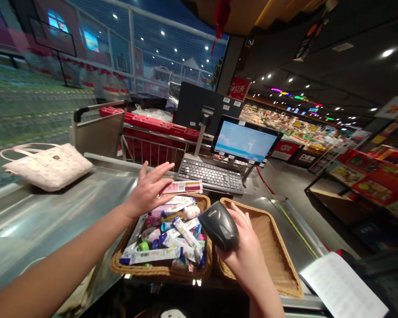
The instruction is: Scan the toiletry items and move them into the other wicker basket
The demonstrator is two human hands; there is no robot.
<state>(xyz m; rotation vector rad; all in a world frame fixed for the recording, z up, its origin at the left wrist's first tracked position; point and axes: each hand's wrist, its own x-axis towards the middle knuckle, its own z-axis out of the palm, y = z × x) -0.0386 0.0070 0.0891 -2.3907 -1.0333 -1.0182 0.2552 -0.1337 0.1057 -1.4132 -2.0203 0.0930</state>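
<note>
My right hand [247,249] is wrapped round a black handheld barcode scanner [220,226], held over the gap between two wicker baskets. Its head tilts up and left. My left hand [150,187] is open with fingers stretched out, over the back of the left wicker basket [159,270]. By its fingertips, a flat pink and dark red packet [183,187] with a barcode lies behind the basket rim; whether they touch, I cannot tell. Long white-and-blue sachets [155,255] and small colourful items fill that basket. The right wicker basket [275,251] shows a bare bottom, partly hidden by my right forearm.
A black keyboard [212,174] and a lit monitor [246,140] stand behind the baskets. A pale handbag [51,165] sits on the metal counter [109,181] at left. White paper [343,285] lies at front right. A shopping cart [152,145] stands beyond the counter.
</note>
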